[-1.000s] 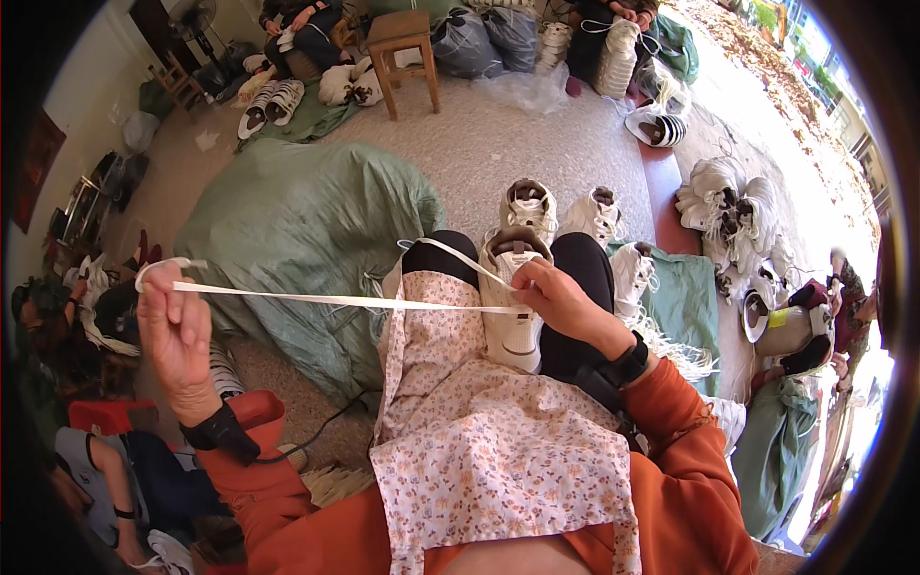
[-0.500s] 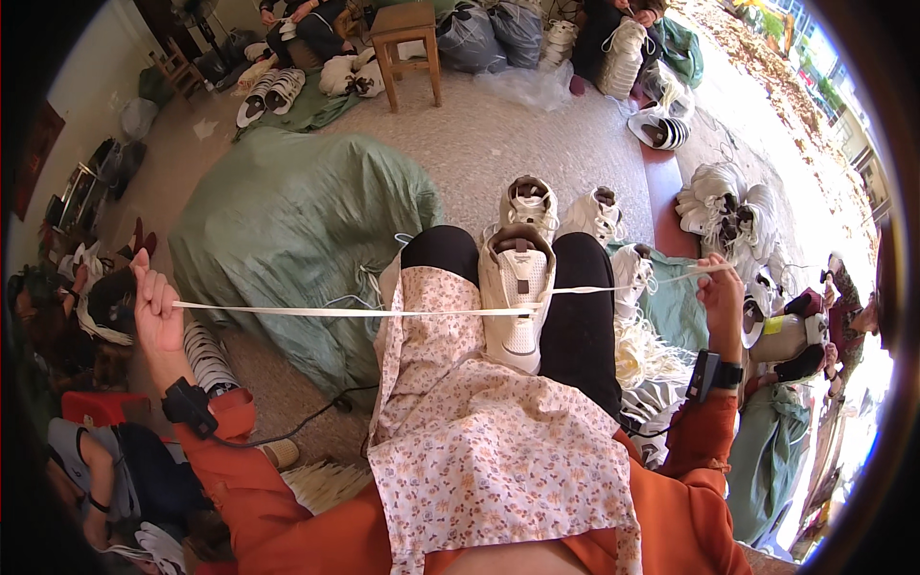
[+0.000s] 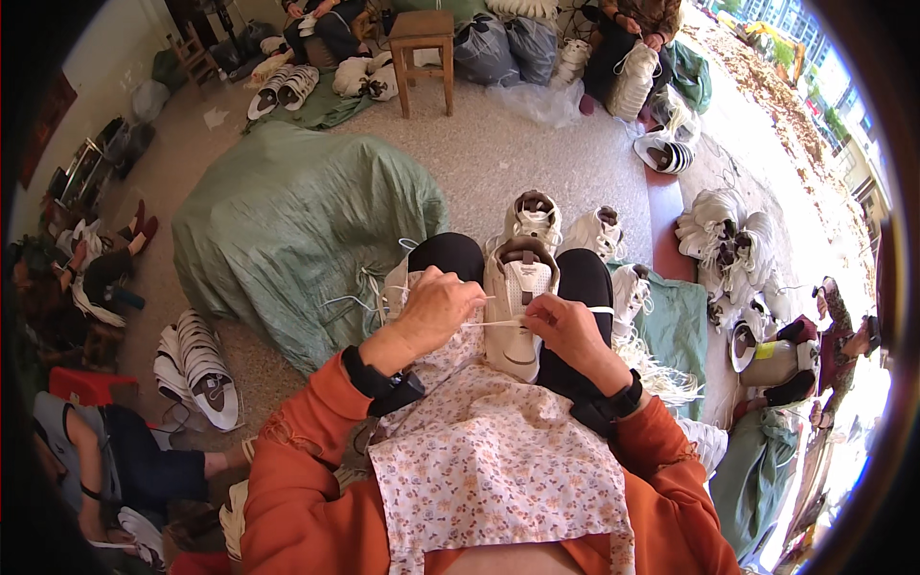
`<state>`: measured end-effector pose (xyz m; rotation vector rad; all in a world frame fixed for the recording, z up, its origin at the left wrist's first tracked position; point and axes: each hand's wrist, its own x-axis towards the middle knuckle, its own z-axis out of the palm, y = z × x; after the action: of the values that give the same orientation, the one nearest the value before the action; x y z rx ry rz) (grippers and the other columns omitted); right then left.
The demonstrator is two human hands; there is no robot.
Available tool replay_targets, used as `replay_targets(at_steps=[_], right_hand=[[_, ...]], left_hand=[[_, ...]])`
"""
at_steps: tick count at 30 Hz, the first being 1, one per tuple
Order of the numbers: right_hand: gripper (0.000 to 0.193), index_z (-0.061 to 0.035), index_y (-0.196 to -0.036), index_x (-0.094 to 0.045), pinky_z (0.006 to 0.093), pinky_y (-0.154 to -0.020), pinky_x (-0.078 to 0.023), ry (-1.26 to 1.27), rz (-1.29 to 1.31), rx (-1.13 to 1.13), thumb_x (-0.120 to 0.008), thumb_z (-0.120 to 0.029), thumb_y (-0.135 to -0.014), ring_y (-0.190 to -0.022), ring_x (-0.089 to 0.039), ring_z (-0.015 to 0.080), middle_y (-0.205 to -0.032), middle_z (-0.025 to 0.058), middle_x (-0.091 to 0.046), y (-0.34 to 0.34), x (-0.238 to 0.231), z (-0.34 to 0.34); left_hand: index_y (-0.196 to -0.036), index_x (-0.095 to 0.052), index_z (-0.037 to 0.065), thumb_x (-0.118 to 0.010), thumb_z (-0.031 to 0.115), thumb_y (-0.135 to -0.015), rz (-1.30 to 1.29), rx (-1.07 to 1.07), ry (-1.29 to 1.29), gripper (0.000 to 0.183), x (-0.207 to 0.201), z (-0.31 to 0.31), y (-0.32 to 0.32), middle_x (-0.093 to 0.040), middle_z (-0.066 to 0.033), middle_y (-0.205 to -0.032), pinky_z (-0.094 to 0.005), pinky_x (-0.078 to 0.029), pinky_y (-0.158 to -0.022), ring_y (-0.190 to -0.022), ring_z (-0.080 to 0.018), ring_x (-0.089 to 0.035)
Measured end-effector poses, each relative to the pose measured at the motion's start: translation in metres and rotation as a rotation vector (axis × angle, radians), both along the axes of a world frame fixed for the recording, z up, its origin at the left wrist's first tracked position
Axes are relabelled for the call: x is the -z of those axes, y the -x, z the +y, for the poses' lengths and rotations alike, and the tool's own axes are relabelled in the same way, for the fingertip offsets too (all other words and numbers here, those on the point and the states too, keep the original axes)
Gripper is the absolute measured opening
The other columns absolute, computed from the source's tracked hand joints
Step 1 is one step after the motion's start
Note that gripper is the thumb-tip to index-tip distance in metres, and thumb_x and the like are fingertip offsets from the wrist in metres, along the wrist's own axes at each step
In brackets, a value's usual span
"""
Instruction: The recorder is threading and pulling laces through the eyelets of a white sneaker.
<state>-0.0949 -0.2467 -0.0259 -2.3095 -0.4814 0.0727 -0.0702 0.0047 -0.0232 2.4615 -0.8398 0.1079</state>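
A cream sneaker point(image 3: 515, 356) with a brown collar rests between my knees, toe toward me. A flat white shoelace point(image 3: 494, 324) runs across its lower eyelets. On the shoe's left side my left hand point(image 3: 439, 309) is closed in a pinch on the shoelace, and a short lace end shows at its fingertips. At the right side of the toe, my right hand point(image 3: 572, 333) pinches the lace close to the eyelets. A floral apron point(image 3: 508, 441) covers my lap below the shoe. Another cream sneaker point(image 3: 534, 222) stands just beyond the first.
A large green sack point(image 3: 297, 211) sits ahead on the left. More sneakers point(image 3: 596, 233) and a bundle of loose white laces point(image 3: 656, 369) lie right of my knee. Stacked shoe uppers point(image 3: 203, 369) are on the left floor. A wooden stool point(image 3: 422, 43) and co-workers are farther off.
Both hands have come inward from wide apart, where they stretched the lace level across the shoe. They are now close together over the toe, each on the lace.
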Motion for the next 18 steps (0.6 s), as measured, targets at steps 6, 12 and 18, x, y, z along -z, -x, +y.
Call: replay_targets(at_steps=[6, 12, 18], right_hand=[[0.015, -0.003, -0.088, -0.065, 0.0342, -0.056, -0.048, -0.031, 0.034, -0.001, -0.07, -0.016, -0.084, -0.061, -0.062, 0.0221, -0.07, 0.0103, -0.065, -0.002, 0.002, 0.004], [0.013, -0.001, -0.088, -0.065, 0.0308, -0.055, -0.047, -0.005, -0.007, -0.02, -0.071, -0.013, -0.084, -0.057, -0.06, 0.0166, -0.068, 0.0092, -0.064, -0.005, 0.002, 0.003], [0.013, -0.0012, -0.088, -0.065, 0.0328, -0.056, -0.047, -0.018, -0.006, -0.057, -0.07, -0.013, -0.084, -0.058, -0.061, 0.0209, -0.069, 0.0112, -0.064, -0.008, 0.003, 0.003]], left_hand=[[-0.081, -0.07, 0.011, -0.056, 0.023, -0.091, -0.026, 0.076, -0.144, 0.021, 0.021, -0.024, 0.0, -0.066, -0.003, -0.079, -0.0368, -0.034, -0.086, -0.083, -0.0209, -0.055], [-0.077, -0.07, 0.01, -0.055, 0.023, -0.089, 0.039, 0.116, -0.22, 0.023, 0.014, -0.026, -0.005, -0.066, -0.0034, -0.08, -0.0386, -0.033, -0.086, -0.083, -0.0216, -0.056], [-0.067, -0.067, 0.01, -0.056, 0.022, -0.082, -0.096, 0.06, -0.156, 0.022, 0.032, -0.037, -0.005, -0.065, -0.0044, -0.072, -0.0416, -0.036, -0.081, -0.076, -0.0248, -0.06]])
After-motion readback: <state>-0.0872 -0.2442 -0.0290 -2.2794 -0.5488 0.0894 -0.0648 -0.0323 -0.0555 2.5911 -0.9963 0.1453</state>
